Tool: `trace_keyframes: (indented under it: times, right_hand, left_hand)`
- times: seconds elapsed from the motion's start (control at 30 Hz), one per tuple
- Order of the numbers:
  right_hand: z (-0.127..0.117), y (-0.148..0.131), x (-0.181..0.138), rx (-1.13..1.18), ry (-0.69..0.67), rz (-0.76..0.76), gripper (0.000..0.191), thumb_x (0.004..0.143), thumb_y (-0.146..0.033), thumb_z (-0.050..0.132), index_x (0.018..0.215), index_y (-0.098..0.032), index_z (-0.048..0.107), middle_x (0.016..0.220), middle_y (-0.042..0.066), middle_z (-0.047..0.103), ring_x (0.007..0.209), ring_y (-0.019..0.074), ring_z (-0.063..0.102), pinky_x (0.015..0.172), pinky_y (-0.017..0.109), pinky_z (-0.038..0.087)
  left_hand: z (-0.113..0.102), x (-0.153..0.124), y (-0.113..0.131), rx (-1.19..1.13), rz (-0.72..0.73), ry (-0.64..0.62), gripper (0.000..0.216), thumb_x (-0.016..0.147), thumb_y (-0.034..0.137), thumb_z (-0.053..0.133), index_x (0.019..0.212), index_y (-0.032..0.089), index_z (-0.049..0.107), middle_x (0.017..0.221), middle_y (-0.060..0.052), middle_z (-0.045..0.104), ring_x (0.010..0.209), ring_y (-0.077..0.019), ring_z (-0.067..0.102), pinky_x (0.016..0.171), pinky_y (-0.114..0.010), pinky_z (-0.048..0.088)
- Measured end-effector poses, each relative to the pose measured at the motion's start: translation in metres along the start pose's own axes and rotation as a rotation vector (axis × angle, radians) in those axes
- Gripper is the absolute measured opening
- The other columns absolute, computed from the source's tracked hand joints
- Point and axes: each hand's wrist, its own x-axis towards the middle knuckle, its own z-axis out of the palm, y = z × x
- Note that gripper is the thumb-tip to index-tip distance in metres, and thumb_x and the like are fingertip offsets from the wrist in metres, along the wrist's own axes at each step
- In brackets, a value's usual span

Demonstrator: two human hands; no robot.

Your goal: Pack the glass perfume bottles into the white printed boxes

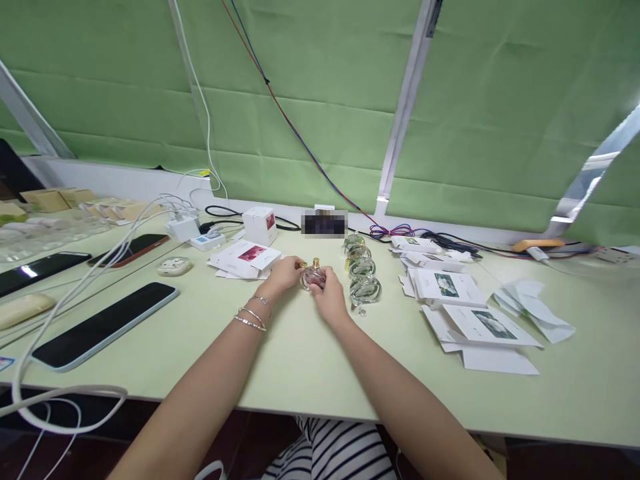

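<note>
Bottle (311, 276) clamped in the right hand (330, 293); left hand (286, 272) pinches a small gold piece (303, 265).

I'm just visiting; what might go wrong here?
The pink bottle might slip from the right fingers and chip. The small gold piece in the left fingers could drop and roll away. A careless rightward move might knock the clear bottles lined up close by.

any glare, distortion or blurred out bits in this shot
Head view: white glare on the dark phone at far left; head view: pale bars splay outward, likely wide-angle distortion; head view: a pixelated patch hides detail beyond the held bottle.
</note>
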Motion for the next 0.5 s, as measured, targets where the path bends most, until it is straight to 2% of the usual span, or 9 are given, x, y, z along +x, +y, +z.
trace_keyframes:
  times: [0.07,0.13,0.23,0.33,0.5]
  right_hand:
    - [0.001,0.001,0.000,0.008,-0.001,-0.002,0.028,0.071,-0.013,0.053,0.097,-0.022,0.048,0.097,0.003,0.058,0.090,0.0185,0.055,0.082,0.033,0.043]
    - [0.001,0.001,0.000,0.024,-0.004,-0.003,0.029,0.071,-0.013,0.053,0.098,-0.022,0.047,0.097,0.003,0.058,0.091,0.0180,0.056,0.083,0.033,0.043]
    - [0.001,0.001,0.000,0.046,-0.002,-0.001,0.028,0.071,-0.012,0.052,0.097,-0.022,0.047,0.096,0.003,0.058,0.090,0.0173,0.056,0.083,0.033,0.044]
    - [0.001,0.000,0.000,0.090,-0.003,0.005,0.026,0.072,-0.011,0.050,0.096,-0.022,0.047,0.095,0.003,0.058,0.088,0.0167,0.058,0.082,0.033,0.045]
    - [0.000,-0.003,-0.001,0.126,-0.008,0.009,0.026,0.072,-0.009,0.050,0.094,-0.022,0.046,0.095,0.003,0.059,0.088,0.0162,0.058,0.083,0.033,0.046]
  left_hand:
    - [-0.004,-0.001,0.001,0.027,0.010,0.005,0.020,0.078,0.021,0.046,0.083,0.017,0.065,0.087,-0.010,0.069,0.083,-0.0220,0.061,0.072,-0.030,0.044]
    - [-0.008,-0.004,0.006,0.042,0.056,0.112,0.028,0.084,0.024,0.038,0.088,0.015,0.064,0.092,-0.012,0.066,0.092,-0.0234,0.058,0.079,-0.033,0.043]
    - [-0.012,-0.009,0.019,0.033,0.253,0.239,0.038,0.090,0.035,0.029,0.089,0.016,0.062,0.092,-0.010,0.063,0.094,-0.0229,0.054,0.081,-0.035,0.041]
    - [-0.013,-0.014,0.029,-0.005,0.373,0.210,0.030,0.085,0.041,0.041,0.081,0.018,0.060,0.084,-0.006,0.062,0.082,-0.0200,0.055,0.074,-0.032,0.043]
    - [-0.011,-0.017,0.034,-0.041,0.393,0.246,0.020,0.083,0.029,0.047,0.075,0.018,0.061,0.078,-0.005,0.062,0.076,-0.0183,0.057,0.072,-0.031,0.044]
